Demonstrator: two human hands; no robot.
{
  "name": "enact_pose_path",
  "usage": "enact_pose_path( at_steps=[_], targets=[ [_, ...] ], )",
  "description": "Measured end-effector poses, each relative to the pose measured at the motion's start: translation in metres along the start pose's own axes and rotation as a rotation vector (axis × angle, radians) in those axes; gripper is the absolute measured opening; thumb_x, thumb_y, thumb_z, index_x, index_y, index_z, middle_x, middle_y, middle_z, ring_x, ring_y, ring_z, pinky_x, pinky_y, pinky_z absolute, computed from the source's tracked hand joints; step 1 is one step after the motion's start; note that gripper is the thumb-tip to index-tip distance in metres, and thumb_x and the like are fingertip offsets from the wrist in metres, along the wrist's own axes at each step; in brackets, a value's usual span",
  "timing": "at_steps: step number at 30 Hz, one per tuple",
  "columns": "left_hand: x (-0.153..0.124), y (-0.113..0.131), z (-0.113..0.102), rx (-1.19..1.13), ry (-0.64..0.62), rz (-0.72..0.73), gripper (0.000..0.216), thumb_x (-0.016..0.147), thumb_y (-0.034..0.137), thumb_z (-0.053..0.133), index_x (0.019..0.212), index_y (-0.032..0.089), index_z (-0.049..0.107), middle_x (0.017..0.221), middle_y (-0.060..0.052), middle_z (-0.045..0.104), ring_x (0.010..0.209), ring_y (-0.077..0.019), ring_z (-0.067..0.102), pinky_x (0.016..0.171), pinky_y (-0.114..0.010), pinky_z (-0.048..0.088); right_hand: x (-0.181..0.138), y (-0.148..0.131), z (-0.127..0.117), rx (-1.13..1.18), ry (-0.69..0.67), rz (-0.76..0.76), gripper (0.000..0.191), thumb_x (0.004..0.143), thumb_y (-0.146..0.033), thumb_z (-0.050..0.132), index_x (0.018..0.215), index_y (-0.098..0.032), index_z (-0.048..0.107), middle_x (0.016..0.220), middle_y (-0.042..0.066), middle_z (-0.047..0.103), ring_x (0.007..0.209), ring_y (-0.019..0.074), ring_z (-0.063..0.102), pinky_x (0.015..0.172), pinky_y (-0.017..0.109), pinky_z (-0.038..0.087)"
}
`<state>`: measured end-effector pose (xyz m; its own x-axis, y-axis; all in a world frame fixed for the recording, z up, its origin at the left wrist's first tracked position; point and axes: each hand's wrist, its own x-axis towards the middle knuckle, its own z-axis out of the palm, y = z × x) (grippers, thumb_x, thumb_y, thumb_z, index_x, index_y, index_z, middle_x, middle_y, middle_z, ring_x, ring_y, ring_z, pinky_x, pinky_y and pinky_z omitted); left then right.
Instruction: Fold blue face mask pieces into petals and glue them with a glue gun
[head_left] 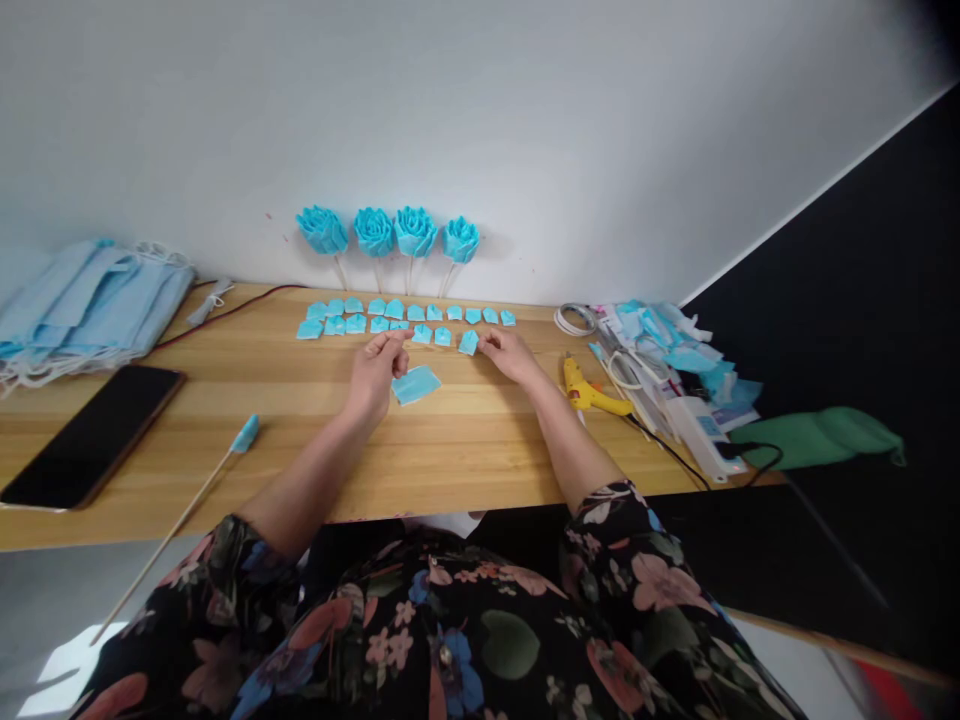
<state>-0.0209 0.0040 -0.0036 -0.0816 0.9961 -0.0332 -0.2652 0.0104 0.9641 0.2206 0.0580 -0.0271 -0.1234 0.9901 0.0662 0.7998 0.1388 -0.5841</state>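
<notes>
Several small folded blue petal pieces (390,312) lie in two rows on the wooden table (300,450). My left hand (379,368) hovers above a larger flat blue piece (417,384), fingers curled with thumb and forefinger pinched near a petal; what it holds is too small to make out. My right hand (508,352) rests at the right end of the rows, its fingers touching a folded blue petal (469,343). Several finished blue fabric roses on sticks (375,232) lean against the white wall behind the rows.
A stack of blue face masks (82,310) sits at the far left, a black phone (90,435) in front of it. A wooden stick with a blue tip (187,510) overhangs the table's edge. A yellow glue gun (589,392), scraps (675,360) and a green cloth (821,437) lie right.
</notes>
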Motion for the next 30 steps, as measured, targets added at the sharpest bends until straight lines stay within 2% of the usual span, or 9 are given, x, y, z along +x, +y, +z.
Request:
enact_pose_path(
  at_steps=[9, 11, 15, 16, 18, 20, 23, 26, 30],
  targets=[
    [-0.002, 0.002, 0.002, 0.013, -0.016, 0.002, 0.019, 0.08, 0.033, 0.061, 0.086, 0.016, 0.067, 0.049, 0.006, 0.045, 0.046, -0.0086, 0.037, 0.05, -0.024, 0.029, 0.033, -0.019, -0.006, -0.21, -0.055, 0.081, 0.019, 0.086, -0.021, 0.054, 0.083, -0.018, 0.072, 0.089, 0.008, 0.073, 0.078, 0.0194, 0.059, 0.066, 0.028, 0.035],
    [-0.001, 0.003, 0.001, -0.008, -0.005, -0.004, 0.019, 0.08, 0.034, 0.061, 0.086, 0.016, 0.066, 0.05, 0.006, 0.044, 0.046, -0.0084, 0.037, 0.049, -0.024, 0.028, 0.032, -0.022, -0.007, -0.232, -0.039, 0.092, 0.022, 0.089, -0.022, 0.051, 0.086, -0.017, 0.072, 0.092, 0.009, 0.073, 0.081, 0.02, 0.06, 0.067, 0.028, 0.036],
    [0.0, 0.003, 0.0, -0.055, 0.021, 0.018, 0.02, 0.083, 0.035, 0.059, 0.088, 0.016, 0.065, 0.051, 0.006, 0.045, 0.046, -0.0088, 0.038, 0.049, -0.024, 0.028, 0.014, -0.034, -0.009, -0.264, 0.063, 0.099, 0.033, 0.098, -0.033, 0.041, 0.104, -0.018, 0.07, 0.1, 0.012, 0.073, 0.087, 0.0227, 0.061, 0.067, 0.03, 0.035],
    [0.0, 0.003, 0.0, -0.057, 0.022, 0.027, 0.021, 0.085, 0.036, 0.058, 0.089, 0.017, 0.065, 0.052, 0.005, 0.046, 0.047, -0.0089, 0.039, 0.049, -0.024, 0.029, 0.007, -0.039, -0.008, -0.263, 0.08, 0.072, 0.034, 0.098, -0.036, 0.041, 0.104, -0.019, 0.07, 0.099, 0.011, 0.073, 0.086, 0.0228, 0.061, 0.067, 0.03, 0.035],
    [0.0, 0.002, -0.001, -0.057, 0.021, 0.034, 0.024, 0.086, 0.039, 0.056, 0.089, 0.018, 0.064, 0.053, 0.005, 0.046, 0.047, -0.0093, 0.04, 0.049, -0.024, 0.03, -0.009, -0.05, -0.004, -0.229, 0.052, -0.073, 0.03, 0.097, -0.037, 0.046, 0.096, -0.021, 0.071, 0.094, 0.008, 0.073, 0.083, 0.0215, 0.061, 0.067, 0.03, 0.035],
    [0.001, 0.001, -0.001, -0.06, 0.027, 0.034, 0.024, 0.087, 0.041, 0.056, 0.088, 0.018, 0.064, 0.054, 0.005, 0.046, 0.047, -0.0094, 0.041, 0.049, -0.025, 0.031, -0.024, -0.061, 0.002, -0.168, -0.058, -0.276, 0.021, 0.094, -0.032, 0.053, 0.09, -0.022, 0.071, 0.092, 0.005, 0.072, 0.083, 0.0197, 0.061, 0.068, 0.029, 0.037],
    [0.001, 0.0, -0.001, -0.06, 0.026, 0.028, 0.02, 0.085, 0.036, 0.057, 0.086, 0.017, 0.064, 0.053, 0.005, 0.046, 0.046, -0.0093, 0.041, 0.05, -0.024, 0.031, -0.041, -0.074, 0.013, -0.165, -0.186, -0.492, 0.01, 0.089, -0.028, 0.063, 0.095, -0.024, 0.07, 0.099, 0.004, 0.072, 0.094, 0.0211, 0.061, 0.076, 0.031, 0.04],
    [0.0, 0.0, 0.0, -0.05, 0.004, 0.01, 0.016, 0.082, 0.031, 0.057, 0.086, 0.016, 0.064, 0.053, 0.005, 0.049, 0.047, -0.009, 0.044, 0.052, -0.023, 0.035, -0.05, -0.079, 0.025, -0.228, -0.196, -0.564, 0.016, 0.088, -0.025, 0.064, 0.103, -0.023, 0.069, 0.108, 0.007, 0.069, 0.101, 0.0237, 0.058, 0.08, 0.034, 0.042],
    [0.0, 0.0, 0.001, -0.06, -0.039, -0.017, 0.018, 0.079, 0.03, 0.06, 0.088, 0.015, 0.065, 0.057, 0.003, 0.055, 0.053, -0.0105, 0.053, 0.062, -0.025, 0.044, -0.055, -0.08, 0.035, -0.236, -0.142, -0.541, 0.015, 0.091, -0.023, 0.055, 0.09, -0.02, 0.07, 0.098, 0.009, 0.069, 0.094, 0.0223, 0.057, 0.074, 0.033, 0.04]
  ],
)
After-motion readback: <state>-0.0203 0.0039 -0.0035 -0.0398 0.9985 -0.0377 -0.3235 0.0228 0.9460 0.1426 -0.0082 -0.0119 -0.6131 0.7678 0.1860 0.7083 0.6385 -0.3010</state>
